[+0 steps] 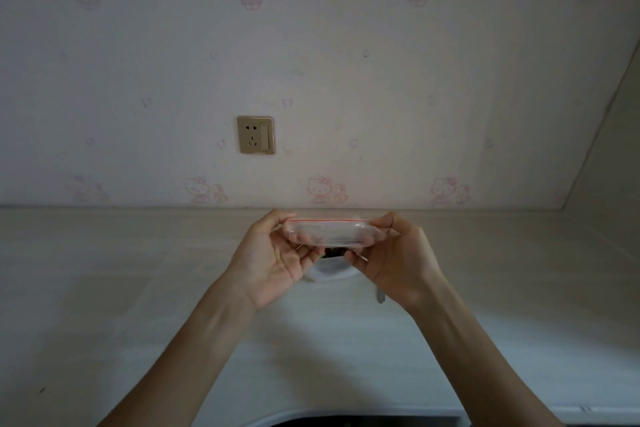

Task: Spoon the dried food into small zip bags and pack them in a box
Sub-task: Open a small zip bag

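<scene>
1. Holding a small clear zip bag (329, 234) up above the bench (104, 288) with both hands, out toward the bench's far edge by the wall.
2. Bag's long axis runs left-right, roughly level; I see the red zip strip along its top edge, facing away from me toward the wall.
3. My left hand (273, 253) has the bag's left end: thumb on top near the zip line, fingers (304, 237) curled under and showing through the plastic. Pinching grip, not wide.
4. My right hand (394, 256) has the right end the same way: thumb over the top corner, fingers curled beneath, closed onto the bag.
5. Bag spans the gap between the two hands, touching both; it does not touch the bench.
6. Can't tell whether the zip is sealed, or whether the bag has anything in it.
7. Directly below the bag, on the bench, a white bowl (329, 272) with something dark inside, mostly hidden by my hands.
8. Grey handle end (381, 296) pokes out under my right wrist; can't tell what tool.
9. Wall socket (255, 134) on the patterned wall above the bench's far edge.
</scene>
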`<action>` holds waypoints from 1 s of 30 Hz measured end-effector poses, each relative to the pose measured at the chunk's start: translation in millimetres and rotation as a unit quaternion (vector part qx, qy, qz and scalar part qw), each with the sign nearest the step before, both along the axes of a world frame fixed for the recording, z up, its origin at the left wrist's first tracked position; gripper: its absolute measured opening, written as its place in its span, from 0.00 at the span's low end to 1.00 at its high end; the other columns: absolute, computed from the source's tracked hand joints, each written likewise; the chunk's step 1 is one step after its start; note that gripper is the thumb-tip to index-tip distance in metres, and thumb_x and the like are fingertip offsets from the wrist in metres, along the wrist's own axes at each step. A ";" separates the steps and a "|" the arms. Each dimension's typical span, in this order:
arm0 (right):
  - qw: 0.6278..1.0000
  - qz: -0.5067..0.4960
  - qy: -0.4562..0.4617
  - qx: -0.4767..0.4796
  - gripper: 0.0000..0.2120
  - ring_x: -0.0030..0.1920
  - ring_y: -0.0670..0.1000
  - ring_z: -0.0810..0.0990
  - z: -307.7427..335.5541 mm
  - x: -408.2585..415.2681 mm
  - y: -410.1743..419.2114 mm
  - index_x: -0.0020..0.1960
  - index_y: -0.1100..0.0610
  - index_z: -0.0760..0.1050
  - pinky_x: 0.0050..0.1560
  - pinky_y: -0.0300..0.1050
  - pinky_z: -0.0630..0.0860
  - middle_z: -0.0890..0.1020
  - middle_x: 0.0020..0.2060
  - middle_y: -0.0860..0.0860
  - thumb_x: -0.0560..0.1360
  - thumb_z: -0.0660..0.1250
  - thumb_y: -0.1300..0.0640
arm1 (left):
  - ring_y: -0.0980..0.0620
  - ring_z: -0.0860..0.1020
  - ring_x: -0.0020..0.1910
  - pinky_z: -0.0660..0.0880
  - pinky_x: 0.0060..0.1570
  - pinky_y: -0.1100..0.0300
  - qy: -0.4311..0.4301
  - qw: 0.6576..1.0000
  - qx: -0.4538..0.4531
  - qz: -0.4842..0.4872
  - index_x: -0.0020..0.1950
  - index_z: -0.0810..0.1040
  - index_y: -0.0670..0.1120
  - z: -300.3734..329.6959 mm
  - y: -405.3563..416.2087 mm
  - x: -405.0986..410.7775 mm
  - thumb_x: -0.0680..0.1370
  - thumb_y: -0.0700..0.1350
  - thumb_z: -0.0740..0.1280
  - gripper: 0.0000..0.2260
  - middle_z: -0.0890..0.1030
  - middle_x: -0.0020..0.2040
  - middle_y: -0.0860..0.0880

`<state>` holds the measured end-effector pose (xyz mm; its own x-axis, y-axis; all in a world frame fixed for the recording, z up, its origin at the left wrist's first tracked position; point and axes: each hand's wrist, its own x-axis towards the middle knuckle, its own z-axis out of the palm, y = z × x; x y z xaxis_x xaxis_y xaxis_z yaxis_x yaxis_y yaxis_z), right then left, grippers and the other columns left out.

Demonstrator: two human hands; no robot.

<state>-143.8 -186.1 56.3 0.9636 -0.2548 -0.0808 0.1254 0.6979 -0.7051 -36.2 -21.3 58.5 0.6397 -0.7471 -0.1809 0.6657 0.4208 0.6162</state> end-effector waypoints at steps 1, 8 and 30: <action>1.000 0.008 -0.005 0.000 0.08 0.39 0.55 0.77 -1.1 -0.3 0.2 0.44 0.62 0.76 0.43 0.49 0.77 0.78 0.40 0.59 0.71 0.60 0.60 | 0.52 0.76 0.29 0.79 0.55 0.48 0.012 1.000 -0.007 -0.018 0.47 0.78 0.40 -0.2 0.5 -1.1 0.74 0.42 0.68 0.06 0.71 0.30 0.49; 0.990 0.044 -0.074 -0.115 0.10 0.45 0.54 0.81 -7.4 -5.5 -5.9 0.50 0.67 0.79 0.49 0.46 0.80 0.82 0.43 0.59 0.71 0.67 0.64 | 0.46 0.85 0.51 0.82 0.54 0.54 -0.228 0.971 0.010 -0.069 0.43 0.85 0.42 -6.6 8.8 -1.3 0.63 0.37 0.80 0.11 0.85 0.47 0.42; 0.957 -0.242 0.057 -0.152 0.09 0.34 0.57 0.86 -22.6 3.0 2.7 0.43 0.64 0.76 0.41 0.49 0.86 0.84 0.34 0.63 0.72 0.72 0.75 | 0.47 0.87 0.37 0.85 0.35 0.51 -0.402 0.829 0.237 0.308 0.44 0.81 0.43 -40.9 5.1 1.9 0.76 0.40 0.77 0.06 0.87 0.37 0.45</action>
<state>-140.8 -183.4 33.7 0.7164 -0.6971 -0.0295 0.2924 0.3382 -0.8945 -34.3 -16.2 17.6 0.9295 -0.2016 0.3088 -0.2912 0.1124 0.9500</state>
